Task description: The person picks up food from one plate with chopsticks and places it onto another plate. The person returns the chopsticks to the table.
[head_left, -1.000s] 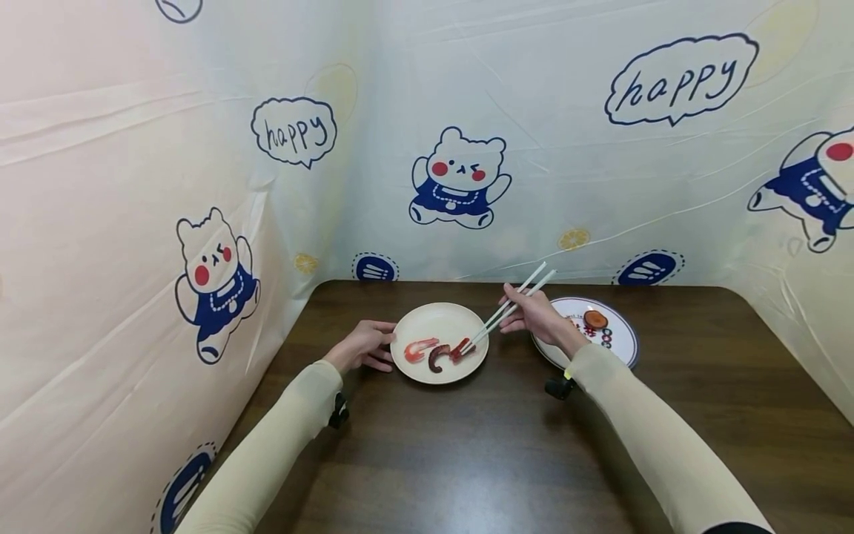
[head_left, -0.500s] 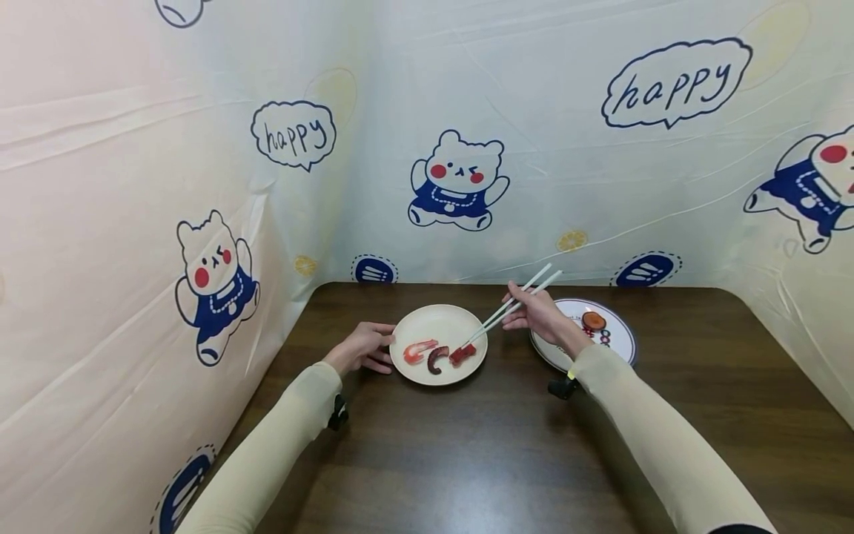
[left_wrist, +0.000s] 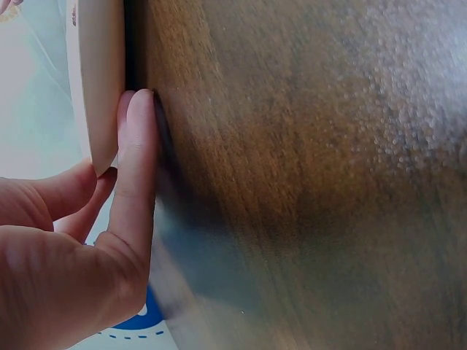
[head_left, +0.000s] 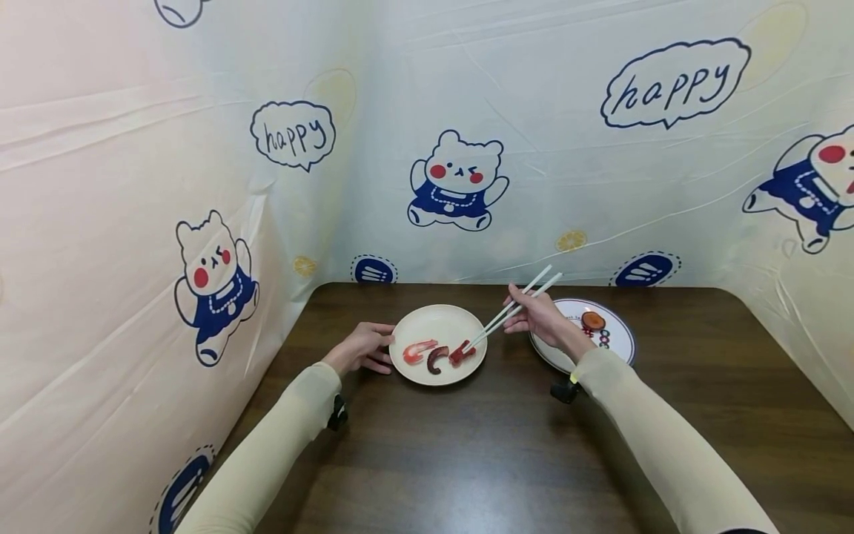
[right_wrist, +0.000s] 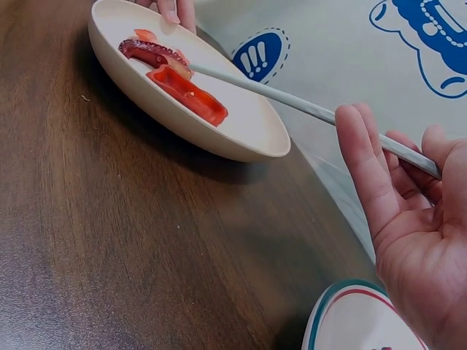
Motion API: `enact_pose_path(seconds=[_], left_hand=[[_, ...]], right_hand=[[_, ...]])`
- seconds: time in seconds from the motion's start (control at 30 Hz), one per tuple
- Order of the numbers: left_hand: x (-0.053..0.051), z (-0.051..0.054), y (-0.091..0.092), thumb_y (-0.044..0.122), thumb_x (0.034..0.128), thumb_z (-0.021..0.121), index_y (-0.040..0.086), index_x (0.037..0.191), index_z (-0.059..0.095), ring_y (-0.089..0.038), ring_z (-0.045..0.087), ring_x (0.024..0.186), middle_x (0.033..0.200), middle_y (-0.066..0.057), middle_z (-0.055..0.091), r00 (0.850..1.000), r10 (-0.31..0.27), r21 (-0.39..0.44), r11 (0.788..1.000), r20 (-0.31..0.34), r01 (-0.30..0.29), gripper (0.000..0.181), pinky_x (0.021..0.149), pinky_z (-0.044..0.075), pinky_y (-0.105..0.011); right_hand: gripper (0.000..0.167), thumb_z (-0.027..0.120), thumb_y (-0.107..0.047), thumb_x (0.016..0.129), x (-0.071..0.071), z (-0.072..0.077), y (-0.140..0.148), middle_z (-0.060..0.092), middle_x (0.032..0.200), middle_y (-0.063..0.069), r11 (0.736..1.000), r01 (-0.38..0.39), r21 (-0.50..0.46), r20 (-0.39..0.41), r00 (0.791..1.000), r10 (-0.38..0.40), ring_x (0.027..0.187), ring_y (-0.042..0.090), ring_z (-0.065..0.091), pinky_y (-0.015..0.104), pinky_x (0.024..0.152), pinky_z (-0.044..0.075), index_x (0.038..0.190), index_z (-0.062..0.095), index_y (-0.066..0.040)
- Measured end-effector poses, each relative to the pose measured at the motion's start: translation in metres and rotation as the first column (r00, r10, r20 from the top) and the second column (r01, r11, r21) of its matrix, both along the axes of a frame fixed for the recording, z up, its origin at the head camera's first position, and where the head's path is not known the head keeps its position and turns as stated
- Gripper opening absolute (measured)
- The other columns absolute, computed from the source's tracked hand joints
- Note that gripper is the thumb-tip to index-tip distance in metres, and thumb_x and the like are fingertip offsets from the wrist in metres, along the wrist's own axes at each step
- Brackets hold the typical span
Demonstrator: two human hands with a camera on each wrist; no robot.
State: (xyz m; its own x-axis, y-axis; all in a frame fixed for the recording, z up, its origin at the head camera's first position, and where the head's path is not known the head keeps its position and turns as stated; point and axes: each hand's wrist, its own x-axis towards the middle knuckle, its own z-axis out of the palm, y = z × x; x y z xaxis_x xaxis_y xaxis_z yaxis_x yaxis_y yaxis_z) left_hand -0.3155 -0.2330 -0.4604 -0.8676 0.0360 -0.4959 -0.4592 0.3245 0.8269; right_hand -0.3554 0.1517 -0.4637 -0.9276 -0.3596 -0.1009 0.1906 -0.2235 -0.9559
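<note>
My right hand (head_left: 537, 315) holds the chopsticks (right_wrist: 292, 101), gripped by thumb and fingers well up the sticks; the tips reach down to the red piece (head_left: 460, 356), which lies on the right part of the cream plate (head_left: 440, 320). I cannot tell whether the tips are clamped on it or only resting against it. My left hand (head_left: 363, 345) pinches the plate's near-left edge — thumb at the rim, the other fingers held together along the outer wall.

To work the piece well, I judge that I want one tip on each side of its middle, then an even squeeze; the surface looks glossy, so a pinch near the end could slide off. The tentacle (head_left: 437, 360) curls just beside it, and the shrimp (head_left: 419, 351) lies beyond that, so I should keep the tips from snagging the tentacle. The left fingers need only steady the plate against the sideways push, without tipping it. My right wrist hangs over the second plate (head_left: 623, 345) with its brown round slice (head_left: 593, 320) — best kept high enough to clear both.
</note>
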Motion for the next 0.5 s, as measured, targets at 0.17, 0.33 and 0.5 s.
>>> enact_pose_path(seconds=[0.17,0.33,0.5], left_hand=[[-0.001,0.000,0.000,0.011,0.1104,0.055,0.009,0.157,0.050,-0.026,0.073,0.081,0.132,-0.021,0.061,1.000,-0.002,0.007,1.000,-0.005,0.002,0.047,0.072,0.067,-0.046],[-0.002,-0.001,-0.002,0.011,0.1102,0.055,0.009,0.158,0.050,-0.026,0.073,0.080,0.131,-0.021,0.061,1.000,0.002,0.008,1.000,0.001,-0.002,0.048,0.072,0.067,-0.047],[-0.002,-0.002,-0.001,0.011,0.1100,0.056,0.009,0.158,0.050,-0.027,0.073,0.082,0.132,-0.021,0.060,1.000,0.002,0.003,1.000,0.011,-0.002,0.048,0.073,0.067,-0.047]], right_hand=[[0.045,0.051,-0.037,0.112,0.002,0.002,0.001,0.070,0.072,0.013,1.000,0.014,0.004,-0.009,1.000,-0.014,0.060,0.020,0.072,0.037,0.066,0.066,0.108,0.060,0.007],[0.045,0.050,-0.035,0.113,0.003,0.008,0.002,0.070,0.073,0.013,1.000,0.007,-0.005,-0.026,1.000,-0.007,0.061,0.020,0.072,0.037,0.066,0.066,0.108,0.060,0.008],[0.045,0.048,-0.033,0.114,0.005,0.012,0.003,0.069,0.073,0.013,1.000,-0.007,-0.024,-0.026,1.000,0.007,0.061,0.019,0.072,0.036,0.066,0.066,0.108,0.059,0.009]])
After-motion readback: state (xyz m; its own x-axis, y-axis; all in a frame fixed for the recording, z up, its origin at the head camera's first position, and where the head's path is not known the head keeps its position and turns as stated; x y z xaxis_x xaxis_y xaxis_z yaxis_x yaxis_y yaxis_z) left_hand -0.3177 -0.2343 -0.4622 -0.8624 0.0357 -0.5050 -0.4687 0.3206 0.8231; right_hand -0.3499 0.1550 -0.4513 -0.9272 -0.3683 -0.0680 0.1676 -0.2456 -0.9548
